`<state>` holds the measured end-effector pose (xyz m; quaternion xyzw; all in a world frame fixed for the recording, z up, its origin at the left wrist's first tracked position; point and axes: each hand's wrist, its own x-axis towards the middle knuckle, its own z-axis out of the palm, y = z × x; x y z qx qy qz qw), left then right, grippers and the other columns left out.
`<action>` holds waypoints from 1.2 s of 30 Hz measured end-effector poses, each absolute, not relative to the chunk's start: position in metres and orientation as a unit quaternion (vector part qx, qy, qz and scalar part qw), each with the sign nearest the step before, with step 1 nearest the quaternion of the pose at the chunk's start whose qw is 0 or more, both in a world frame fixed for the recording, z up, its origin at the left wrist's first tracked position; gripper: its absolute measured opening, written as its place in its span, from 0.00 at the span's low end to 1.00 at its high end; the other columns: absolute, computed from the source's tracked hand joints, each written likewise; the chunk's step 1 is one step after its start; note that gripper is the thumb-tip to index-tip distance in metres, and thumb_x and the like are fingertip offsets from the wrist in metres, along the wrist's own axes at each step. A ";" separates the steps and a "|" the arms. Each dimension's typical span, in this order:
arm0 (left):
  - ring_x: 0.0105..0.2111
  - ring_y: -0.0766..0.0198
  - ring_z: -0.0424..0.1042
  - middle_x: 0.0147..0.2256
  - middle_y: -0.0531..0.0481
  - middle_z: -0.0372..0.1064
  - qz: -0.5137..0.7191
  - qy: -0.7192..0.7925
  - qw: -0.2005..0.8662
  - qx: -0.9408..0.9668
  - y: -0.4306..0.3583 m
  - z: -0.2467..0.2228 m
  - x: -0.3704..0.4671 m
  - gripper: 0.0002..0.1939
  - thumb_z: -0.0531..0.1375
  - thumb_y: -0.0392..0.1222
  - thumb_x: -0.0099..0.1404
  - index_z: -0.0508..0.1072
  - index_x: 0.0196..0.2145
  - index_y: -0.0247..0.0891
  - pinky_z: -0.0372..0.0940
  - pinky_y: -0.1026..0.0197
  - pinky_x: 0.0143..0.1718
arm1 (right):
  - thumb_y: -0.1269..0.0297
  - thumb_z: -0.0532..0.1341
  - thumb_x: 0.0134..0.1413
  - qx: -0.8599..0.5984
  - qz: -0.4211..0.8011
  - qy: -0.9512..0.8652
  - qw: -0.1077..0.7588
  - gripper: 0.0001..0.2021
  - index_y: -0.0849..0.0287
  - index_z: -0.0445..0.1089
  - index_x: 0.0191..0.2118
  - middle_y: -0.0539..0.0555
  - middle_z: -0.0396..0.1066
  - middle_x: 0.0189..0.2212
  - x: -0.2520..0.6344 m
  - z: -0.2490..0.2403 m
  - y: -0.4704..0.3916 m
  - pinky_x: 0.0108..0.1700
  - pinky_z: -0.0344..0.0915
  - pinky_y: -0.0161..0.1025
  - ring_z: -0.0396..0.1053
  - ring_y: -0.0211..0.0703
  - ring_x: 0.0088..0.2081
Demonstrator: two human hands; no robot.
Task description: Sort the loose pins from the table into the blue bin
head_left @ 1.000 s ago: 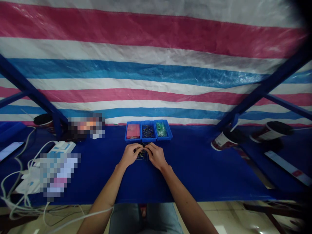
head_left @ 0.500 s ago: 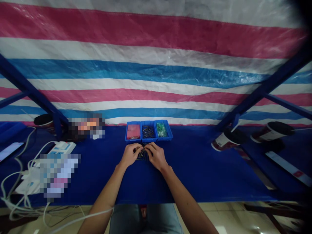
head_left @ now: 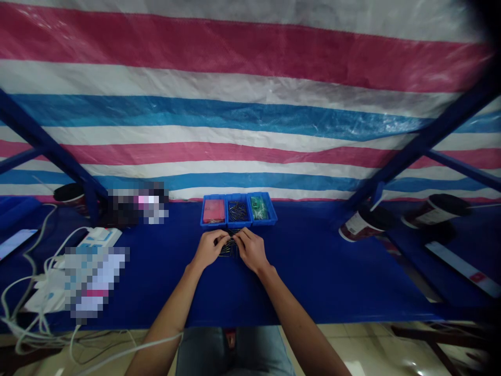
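My left hand (head_left: 209, 249) and my right hand (head_left: 252, 250) are close together over the blue table, thumbs and forefingers pinched. Whatever is between the fingertips is too small to make out. Under and between them lies a loose pile of thin, dark, screw-like pieces (head_left: 226, 251), partly covered by the fingers. Just beyond stand three joined blue bins (head_left: 214, 225). The left one has flat pink-red pieces (head_left: 214, 210), the middle one dark screw-like pieces (head_left: 237, 211), and the right one green pieces (head_left: 259, 208) with a clear, shiny look.
Left on the table are a white power strip (head_left: 99, 236), tangled white cables (head_left: 26, 282) and a blurred-out device (head_left: 97, 287). Lidded cups (head_left: 360, 225) stand to the right, near a phone (head_left: 464, 267). Blue metal posts (head_left: 420, 143) slant up before a striped sheet (head_left: 250, 120).
Both hands stay pinched in nearly the same place over the pile. The view has shifted very slightly, and the colours in the blurred patch at the back left differ.
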<state>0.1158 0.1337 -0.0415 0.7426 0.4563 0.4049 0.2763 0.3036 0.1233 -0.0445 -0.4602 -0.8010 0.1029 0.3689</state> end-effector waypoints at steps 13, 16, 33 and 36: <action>0.23 0.68 0.67 0.24 0.53 0.71 0.399 0.458 0.279 0.744 0.134 -0.044 0.115 0.12 0.58 0.42 0.69 0.76 0.31 0.35 0.59 0.66 0.30 | 0.67 0.53 0.69 -0.426 0.124 -0.801 0.402 0.10 0.56 0.73 0.45 0.55 0.73 0.40 0.303 -0.051 0.126 0.44 0.68 0.36 0.72 0.42 0.41; 0.23 0.68 0.66 0.24 0.52 0.71 0.401 0.455 0.280 0.744 0.134 -0.043 0.115 0.12 0.57 0.43 0.69 0.76 0.31 0.35 0.59 0.66 0.30 | 0.66 0.53 0.70 -0.433 0.120 -0.800 0.397 0.10 0.56 0.73 0.44 0.55 0.73 0.38 0.304 -0.050 0.126 0.43 0.67 0.37 0.72 0.42 0.39; 0.22 0.68 0.65 0.23 0.53 0.71 0.406 0.460 0.284 0.737 0.133 -0.039 0.116 0.13 0.57 0.42 0.69 0.76 0.30 0.35 0.58 0.67 0.28 | 0.66 0.54 0.69 -0.428 0.122 -0.792 0.419 0.10 0.56 0.73 0.43 0.55 0.73 0.37 0.304 -0.048 0.126 0.43 0.67 0.38 0.72 0.42 0.38; 0.23 0.68 0.65 0.23 0.53 0.71 0.405 0.460 0.284 0.738 0.133 -0.040 0.116 0.12 0.57 0.42 0.69 0.76 0.31 0.35 0.58 0.67 0.29 | 0.65 0.54 0.69 -0.436 0.118 -0.790 0.414 0.10 0.56 0.73 0.41 0.55 0.72 0.36 0.305 -0.049 0.126 0.41 0.67 0.37 0.71 0.42 0.37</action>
